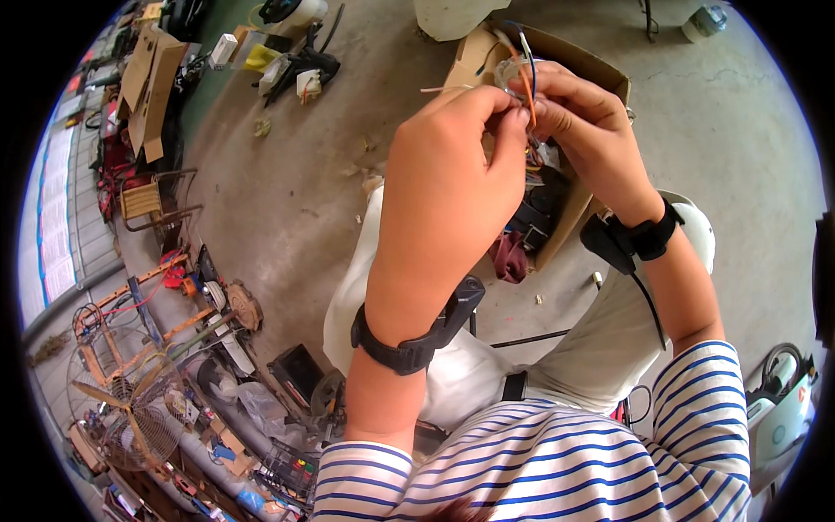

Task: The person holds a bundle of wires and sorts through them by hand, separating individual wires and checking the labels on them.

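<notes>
Both hands meet over an open cardboard box (pixel 570 224) on the floor. My left hand (pixel 465 161) is closed, its thumb and forefinger pinching the thin wires (pixel 529 78), which are orange, dark blue and white. Beside it my right hand (pixel 583 117) is closed on the same bundle, fingers curled round a clear plastic piece (pixel 506 73) at the wires. A thin pale wire end (pixel 444 89) sticks out left above my left hand. The exact pinch point is partly hidden by the fingers. Inside the box lie dark parts, more wires and a maroon cloth (pixel 508 258).
A wire-caged fan (pixel 130 404) and piled scrap stand at the lower left. Farther left are a small chair frame (pixel 143 202) and leaning cardboard (pixel 150 83). A black tool-like item (pixel 309 63) lies on the floor ahead. A clear jar (pixel 704 23) stands at the far right.
</notes>
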`<state>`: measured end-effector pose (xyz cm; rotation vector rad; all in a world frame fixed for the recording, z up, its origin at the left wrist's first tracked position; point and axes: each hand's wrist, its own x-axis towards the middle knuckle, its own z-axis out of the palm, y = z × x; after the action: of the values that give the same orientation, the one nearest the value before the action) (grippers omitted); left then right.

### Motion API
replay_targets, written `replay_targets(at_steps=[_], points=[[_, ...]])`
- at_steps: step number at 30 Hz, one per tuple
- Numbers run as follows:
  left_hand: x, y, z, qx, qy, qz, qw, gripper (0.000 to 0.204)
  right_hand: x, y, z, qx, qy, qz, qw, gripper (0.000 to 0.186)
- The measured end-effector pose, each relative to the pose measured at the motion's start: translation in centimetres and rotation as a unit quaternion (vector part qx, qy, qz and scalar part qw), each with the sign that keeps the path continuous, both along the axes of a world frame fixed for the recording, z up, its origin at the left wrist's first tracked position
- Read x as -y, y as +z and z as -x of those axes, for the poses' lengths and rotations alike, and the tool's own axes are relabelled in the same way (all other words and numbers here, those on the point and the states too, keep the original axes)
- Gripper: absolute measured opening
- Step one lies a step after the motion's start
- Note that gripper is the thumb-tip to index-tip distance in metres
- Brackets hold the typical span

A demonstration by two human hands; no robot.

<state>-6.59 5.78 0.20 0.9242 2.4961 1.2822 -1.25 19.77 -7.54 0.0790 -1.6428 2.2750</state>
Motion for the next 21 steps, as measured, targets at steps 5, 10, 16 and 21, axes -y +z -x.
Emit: replay_targets(at_steps=[5, 10, 16, 21], points=[[0.2, 0.4, 0.2, 0.038, 0.010, -0.013, 0.999, 0.014, 0.8, 0.0, 0.6, 0.087, 0.077, 0.259, 0.959, 0.023], [0.6, 0.4, 0.5, 0.075, 0.042, -0.056, 0.995, 0.016, 1.0, -0.3, 1.4, 0.066, 0.137, 0.338, 0.929, 0.023], [1.1, 0.8, 0.7, 0.148, 0.050, -0.062, 0.986, 0.017, 0.6, -0.4, 0.9, 0.050, 0.169, 0.280, 0.944, 0.019], [1.7, 0.2, 0.6, 0.137, 0.022, -0.049, 0.989, 0.018, 0.5, -0.5, 0.7, 0.040, 0.139, 0.191, 0.971, 0.017]])
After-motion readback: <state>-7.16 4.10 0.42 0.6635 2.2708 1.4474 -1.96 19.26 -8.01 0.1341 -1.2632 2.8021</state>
